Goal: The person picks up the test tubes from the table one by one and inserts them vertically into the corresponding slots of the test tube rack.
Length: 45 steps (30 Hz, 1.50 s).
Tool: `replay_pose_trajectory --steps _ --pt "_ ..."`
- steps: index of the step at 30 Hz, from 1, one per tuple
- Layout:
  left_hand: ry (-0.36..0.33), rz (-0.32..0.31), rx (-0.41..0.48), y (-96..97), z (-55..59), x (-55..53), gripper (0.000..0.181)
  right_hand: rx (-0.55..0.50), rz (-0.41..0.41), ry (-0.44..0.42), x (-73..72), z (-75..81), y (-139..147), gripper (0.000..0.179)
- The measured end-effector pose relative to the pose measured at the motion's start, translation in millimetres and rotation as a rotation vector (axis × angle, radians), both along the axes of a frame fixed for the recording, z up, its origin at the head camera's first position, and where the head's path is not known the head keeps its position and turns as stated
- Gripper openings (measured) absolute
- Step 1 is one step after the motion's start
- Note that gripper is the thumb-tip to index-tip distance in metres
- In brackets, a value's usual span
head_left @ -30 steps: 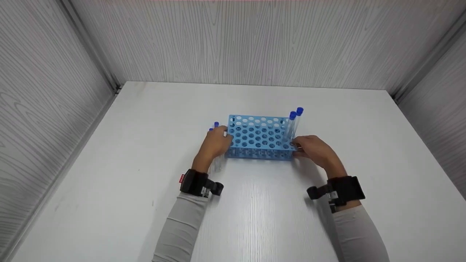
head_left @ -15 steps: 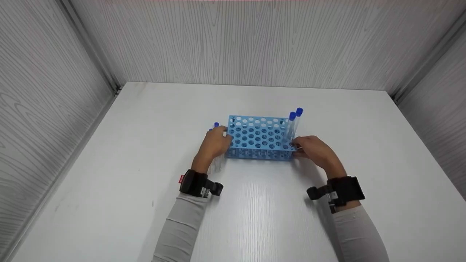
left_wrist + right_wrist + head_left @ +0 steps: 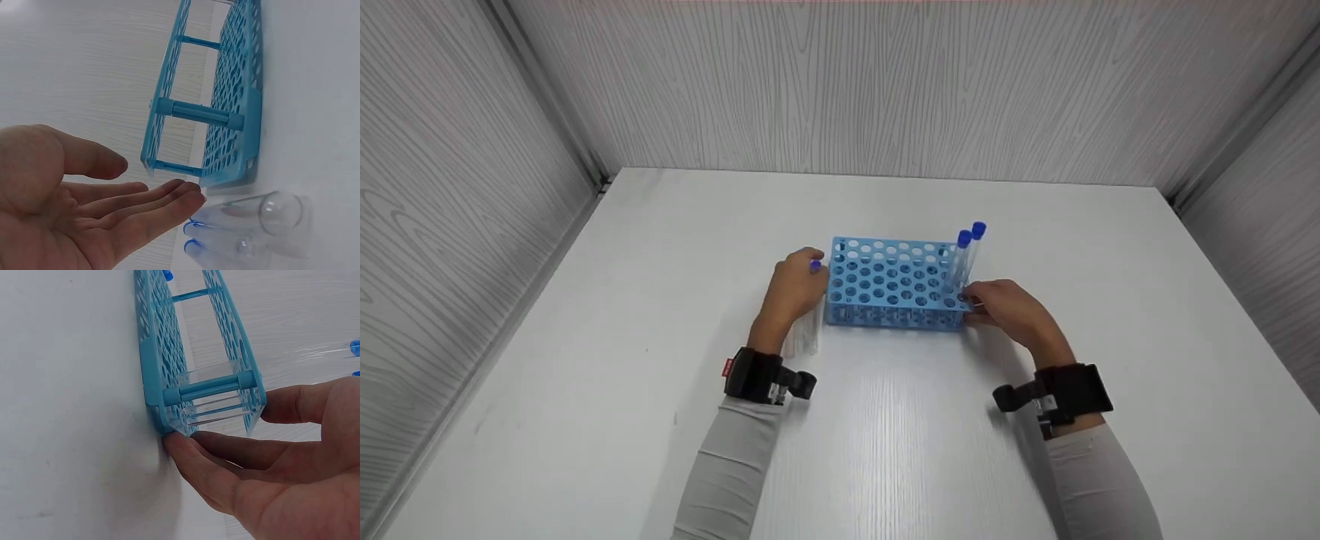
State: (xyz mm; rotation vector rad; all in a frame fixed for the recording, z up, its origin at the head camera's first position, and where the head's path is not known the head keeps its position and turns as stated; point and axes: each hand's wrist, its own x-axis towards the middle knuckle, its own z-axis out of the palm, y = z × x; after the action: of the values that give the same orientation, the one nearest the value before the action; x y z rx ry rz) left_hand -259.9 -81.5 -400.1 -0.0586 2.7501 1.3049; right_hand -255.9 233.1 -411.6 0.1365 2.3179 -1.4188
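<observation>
A light-blue test tube rack (image 3: 885, 277) stands on the table between both hands. Two clear test tubes (image 3: 960, 259) with blue caps stand in holes at its right end. My right hand (image 3: 1009, 307) holds that end, its thumb (image 3: 289, 405) at the top plate and fingers at the base. Just off the rack's left end, my left hand (image 3: 799, 285) has its fingers extended, with a gap between thumb and fingers (image 3: 152, 216). Under and beside it, several capped test tubes (image 3: 230, 247) lie on the table, partly hidden by the hand in the head view.
The white table (image 3: 885, 450) reaches back to a grey wood-grain panel (image 3: 847, 90). Similar panels close in the left and right sides. A black wrist camera mount (image 3: 769, 379) is strapped to the left wrist, and another mount (image 3: 1065, 394) to the right.
My left hand has let go of the rack's left end and shifted slightly left. A blue cap now shows between its thumb and fingers. My right hand and the rack stay nearly still.
</observation>
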Motion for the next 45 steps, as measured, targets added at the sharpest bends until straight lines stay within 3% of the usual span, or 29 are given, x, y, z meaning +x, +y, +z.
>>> replay_pose_trajectory --steps 5,11,27,38,45 --pt "0.037 0.088 0.073 -8.4 3.7 -0.1 0.041 0.020 0.002 0.004 -0.6 0.0 0.9 0.048" --pt "0.067 0.142 -0.030 -20.2 4.1 0.1 0.041 0.020 0.001 0.004 -0.8 0.2 1.0 0.048" --pt "-0.040 0.090 -0.204 -30.1 -5.6 0.4 0.049 0.042 -0.001 -0.017 -1.3 0.8 0.7 0.050" --pt "-0.152 0.089 -0.214 -30.6 -9.0 -0.2 0.044 0.042 0.005 -0.011 -1.9 0.4 0.9 0.049" --pt "-0.186 0.082 -0.221 -29.3 -8.5 -0.3 0.048 0.026 -0.002 -0.011 -1.3 0.8 0.4 0.049"
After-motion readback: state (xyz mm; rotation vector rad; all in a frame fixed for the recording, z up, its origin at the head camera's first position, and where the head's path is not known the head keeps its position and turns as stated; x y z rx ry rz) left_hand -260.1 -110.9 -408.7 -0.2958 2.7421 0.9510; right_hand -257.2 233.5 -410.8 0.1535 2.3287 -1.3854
